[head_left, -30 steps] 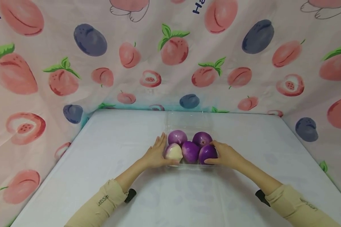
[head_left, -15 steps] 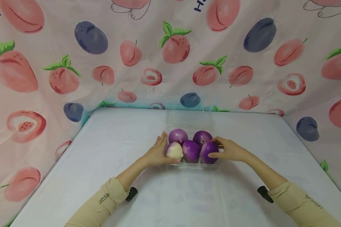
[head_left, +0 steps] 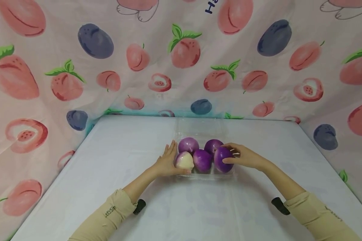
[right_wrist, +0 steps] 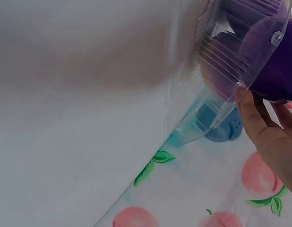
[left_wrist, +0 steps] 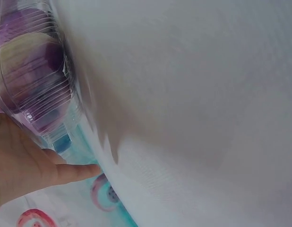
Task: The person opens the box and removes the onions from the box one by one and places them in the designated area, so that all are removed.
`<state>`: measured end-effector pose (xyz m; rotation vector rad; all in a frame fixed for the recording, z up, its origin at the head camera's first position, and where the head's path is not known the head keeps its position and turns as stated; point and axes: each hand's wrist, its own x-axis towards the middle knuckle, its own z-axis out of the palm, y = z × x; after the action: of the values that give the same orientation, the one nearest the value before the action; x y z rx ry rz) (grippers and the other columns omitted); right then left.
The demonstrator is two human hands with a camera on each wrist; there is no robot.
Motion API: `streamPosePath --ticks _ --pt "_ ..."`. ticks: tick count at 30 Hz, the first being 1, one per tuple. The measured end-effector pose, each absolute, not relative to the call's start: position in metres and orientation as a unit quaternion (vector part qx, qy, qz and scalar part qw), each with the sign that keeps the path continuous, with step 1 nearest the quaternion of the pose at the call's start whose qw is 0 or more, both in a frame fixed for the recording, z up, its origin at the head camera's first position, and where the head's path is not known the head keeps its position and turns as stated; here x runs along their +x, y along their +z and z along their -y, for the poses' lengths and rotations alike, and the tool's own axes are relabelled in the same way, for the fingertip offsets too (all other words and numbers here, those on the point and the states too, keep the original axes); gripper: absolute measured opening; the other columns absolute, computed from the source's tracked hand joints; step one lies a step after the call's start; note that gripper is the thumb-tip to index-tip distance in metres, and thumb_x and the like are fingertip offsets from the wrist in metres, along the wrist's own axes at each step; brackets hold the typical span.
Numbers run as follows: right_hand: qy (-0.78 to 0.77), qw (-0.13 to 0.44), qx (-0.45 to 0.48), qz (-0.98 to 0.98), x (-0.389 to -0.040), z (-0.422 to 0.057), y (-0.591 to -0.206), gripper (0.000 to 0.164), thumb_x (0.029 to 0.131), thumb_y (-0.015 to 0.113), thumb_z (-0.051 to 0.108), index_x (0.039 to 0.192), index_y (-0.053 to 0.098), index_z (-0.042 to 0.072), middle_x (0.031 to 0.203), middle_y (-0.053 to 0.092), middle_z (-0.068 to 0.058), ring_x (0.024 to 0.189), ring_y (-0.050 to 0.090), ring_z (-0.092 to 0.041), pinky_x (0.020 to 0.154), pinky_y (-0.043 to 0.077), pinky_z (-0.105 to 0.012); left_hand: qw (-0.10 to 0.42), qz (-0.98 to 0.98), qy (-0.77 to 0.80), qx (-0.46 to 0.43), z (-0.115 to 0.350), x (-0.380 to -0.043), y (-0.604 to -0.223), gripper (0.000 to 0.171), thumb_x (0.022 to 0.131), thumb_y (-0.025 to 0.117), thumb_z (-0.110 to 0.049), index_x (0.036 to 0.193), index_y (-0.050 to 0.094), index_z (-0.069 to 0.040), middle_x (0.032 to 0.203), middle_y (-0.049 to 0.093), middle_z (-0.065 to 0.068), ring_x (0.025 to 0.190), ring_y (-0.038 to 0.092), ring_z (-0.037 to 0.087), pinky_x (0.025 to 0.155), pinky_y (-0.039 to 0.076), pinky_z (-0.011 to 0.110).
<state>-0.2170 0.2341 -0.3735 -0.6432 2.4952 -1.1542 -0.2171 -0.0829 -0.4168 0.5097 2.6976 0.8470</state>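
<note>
while right fingers (right_wrist: pixel 252 116) hold it, one purple bulb (head_left: pixel 220 159) has seemingly risen.

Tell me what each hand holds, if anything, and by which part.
The right hand grips the front-right round purple item by its right side. The left hand holds nothing: it rests against the clear container, fingers straight.

place: staged tabletop booth | evidence: fruit-print cloth (head_left: pixel 160 43) hung around white tabletop (head_left: pixel 123 144) | wider room: unclear
</note>
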Motion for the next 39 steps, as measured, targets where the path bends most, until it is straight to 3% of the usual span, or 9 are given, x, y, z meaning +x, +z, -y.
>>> streamPosePath --ticks 11,16,24,31,39 --pt "-0.404 0.11 -0.211 -0.883 -0.214 -0.228 -0.362 0.064 0.086 0.068 0.026 0.141 0.04 0.008 0.134 0.039 -0.024 0.113 0.05 -0.044 0.085 0.053 -0.045 0.134 -0.933 0.288 0.169 0.082 -0.216 -0.417 0.126 0.068 0.074 -0.061 0.151 -0.002 -0.005 0.159 -0.012 0.009 0.145 -0.01 0.037 0.108 0.012 0.069" --pt "-0.392 0.089 -0.211 -0.891 -0.215 -0.23 -0.36 0.065 0.087 0.068 0.026 0.142 0.038 0.009 0.134 0.038 -0.022 0.115 0.048 -0.042 0.088 0.051 -0.047 0.129 -0.935 0.284 0.168 0.082 -0.215 -0.416 0.126 0.068 0.073 -0.061 0.151 -0.002 -0.004 0.159 -0.011 0.01 0.145 -0.01 0.038 0.108 0.013 0.069" --pt "-0.405 0.057 -0.196 -0.892 -0.217 -0.236 -0.364 0.071 0.085 0.07 0.02 0.144 0.033 0.006 0.139 0.041 -0.023 0.116 0.047 -0.04 0.09 0.05 -0.048 0.129 -0.934 0.288 0.169 0.083 -0.215 -0.416 0.127 0.067 0.074 -0.061 0.151 -0.003 -0.003 0.159 -0.012 0.01 0.145 -0.011 0.037 0.109 0.011 0.069" --pt "-0.423 0.025 -0.181 -0.887 -0.218 -0.243 -0.366 0.064 0.084 0.071 0.014 0.136 0.037 0.0 0.134 0.046 -0.024 0.111 0.05 -0.035 0.084 0.051 -0.029 0.123 -0.933 0.289 0.173 0.082 -0.217 -0.418 0.128 0.067 0.074 -0.062 0.151 -0.004 -0.004 0.159 -0.012 0.01 0.145 -0.011 0.038 0.108 0.012 0.069" --pt "-0.424 0.015 -0.158 -0.891 -0.217 -0.249 -0.365 0.055 0.084 0.07 0.014 0.128 0.042 -0.002 0.124 0.051 -0.023 0.109 0.051 -0.033 0.086 0.051 -0.038 0.126 -0.93 0.299 0.172 0.083 -0.215 -0.417 0.128 0.067 0.075 -0.06 0.151 -0.003 -0.004 0.159 -0.012 0.01 0.145 -0.01 0.039 0.107 0.015 0.07"
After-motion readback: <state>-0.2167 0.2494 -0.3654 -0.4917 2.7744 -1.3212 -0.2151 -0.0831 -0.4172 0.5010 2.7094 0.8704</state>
